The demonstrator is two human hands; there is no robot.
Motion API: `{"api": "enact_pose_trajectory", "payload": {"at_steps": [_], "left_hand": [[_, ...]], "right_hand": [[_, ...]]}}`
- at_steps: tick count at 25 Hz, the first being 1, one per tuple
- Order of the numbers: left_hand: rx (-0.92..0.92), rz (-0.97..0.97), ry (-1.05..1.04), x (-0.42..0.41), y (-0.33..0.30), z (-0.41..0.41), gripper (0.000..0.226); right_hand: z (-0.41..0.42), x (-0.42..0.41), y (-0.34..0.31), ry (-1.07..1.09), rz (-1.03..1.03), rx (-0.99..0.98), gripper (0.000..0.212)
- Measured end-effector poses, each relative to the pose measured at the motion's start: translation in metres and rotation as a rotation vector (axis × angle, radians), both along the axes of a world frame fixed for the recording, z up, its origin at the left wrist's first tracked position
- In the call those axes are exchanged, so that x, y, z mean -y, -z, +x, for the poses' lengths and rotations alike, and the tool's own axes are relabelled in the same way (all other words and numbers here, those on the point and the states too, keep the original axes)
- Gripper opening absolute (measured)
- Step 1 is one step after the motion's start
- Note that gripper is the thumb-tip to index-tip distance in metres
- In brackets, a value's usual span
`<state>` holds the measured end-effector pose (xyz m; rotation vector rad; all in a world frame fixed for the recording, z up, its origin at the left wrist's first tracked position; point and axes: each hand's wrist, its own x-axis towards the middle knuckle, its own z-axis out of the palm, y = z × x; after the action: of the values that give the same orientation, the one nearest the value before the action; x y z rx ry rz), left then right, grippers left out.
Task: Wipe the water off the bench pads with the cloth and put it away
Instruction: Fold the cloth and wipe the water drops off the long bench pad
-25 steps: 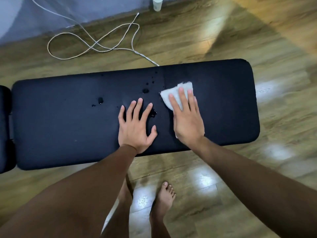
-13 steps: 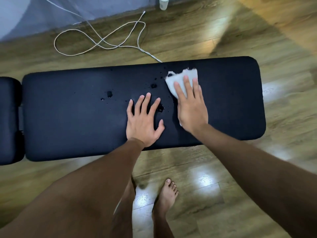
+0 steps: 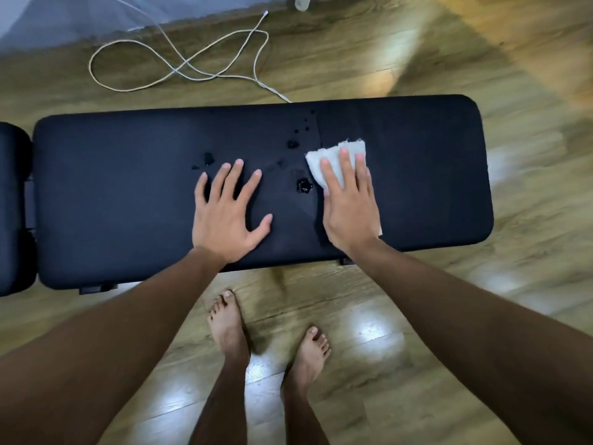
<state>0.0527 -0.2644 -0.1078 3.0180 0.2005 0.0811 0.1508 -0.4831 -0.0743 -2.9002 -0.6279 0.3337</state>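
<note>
A long black bench pad (image 3: 423, 175) lies across the view, with a second black pad (image 3: 12, 207) at its left end. My right hand (image 3: 348, 207) presses a folded white cloth (image 3: 321, 160) flat on the pad with straight fingers. My left hand (image 3: 227, 216) rests flat on the pad, fingers spread, left of the cloth. Water drops sit between and beyond the hands: a big one (image 3: 305, 186) just left of the cloth, one (image 3: 208, 158) above my left fingers, and small ones (image 3: 293, 143) farther back.
A white cable (image 3: 179, 64) lies looped on the wooden floor behind the bench. The base of a white object (image 3: 301, 3) stands at the top edge by the wall. My bare feet (image 3: 266, 338) stand on the floor in front of the bench.
My right hand slid the cloth from the pad's far edge back toward me. My left hand shifted a little left on the pad. The view pulled back, showing both feet.
</note>
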Motion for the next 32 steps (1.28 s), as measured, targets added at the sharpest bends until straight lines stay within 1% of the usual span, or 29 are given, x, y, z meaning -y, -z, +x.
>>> {"api": "enact_pose_trajectory", "payload": {"at_steps": [5, 7, 9, 14, 16, 19, 25, 27, 29, 32], "left_hand": [[0.013, 0.007, -0.02, 0.001, 0.005, 0.002, 0.076], [0.01, -0.006, -0.019, 0.0, 0.003, 0.001, 0.076], [0.017, -0.009, -0.027, 0.003, 0.002, 0.001, 0.076], [0.005, -0.027, -0.035, 0.001, 0.001, 0.002, 0.075], [0.006, -0.03, -0.038, 0.001, 0.003, 0.0, 0.075], [0.011, -0.034, -0.046, 0.004, 0.005, 0.002, 0.075], [0.016, -0.024, -0.045, 0.001, 0.008, 0.004, 0.074], [0.027, -0.017, -0.042, 0.001, 0.009, 0.004, 0.074], [0.026, -0.019, -0.04, 0.001, 0.009, 0.004, 0.073], [0.02, -0.015, -0.043, 0.002, 0.009, 0.004, 0.073]], "right_hand": [[0.085, -0.051, -0.001, -0.017, 0.037, -0.011, 0.053], [0.095, -0.056, -0.002, 0.001, 0.054, -0.009, 0.051], [0.078, -0.048, -0.002, -0.009, 0.072, 0.013, 0.051], [-0.033, 0.005, -0.004, -0.077, 0.096, 0.013, 0.055], [-0.063, 0.019, -0.002, -0.106, 0.108, 0.012, 0.057], [-0.049, 0.013, 0.0, -0.139, 0.108, 0.025, 0.058], [0.082, -0.074, 0.0, -0.112, 0.096, -0.004, 0.059], [0.101, -0.087, 0.0, -0.102, 0.067, -0.018, 0.06], [0.09, -0.081, 0.001, -0.092, 0.076, 0.012, 0.06], [0.026, -0.048, 0.005, -0.078, 0.125, 0.046, 0.059]]}}
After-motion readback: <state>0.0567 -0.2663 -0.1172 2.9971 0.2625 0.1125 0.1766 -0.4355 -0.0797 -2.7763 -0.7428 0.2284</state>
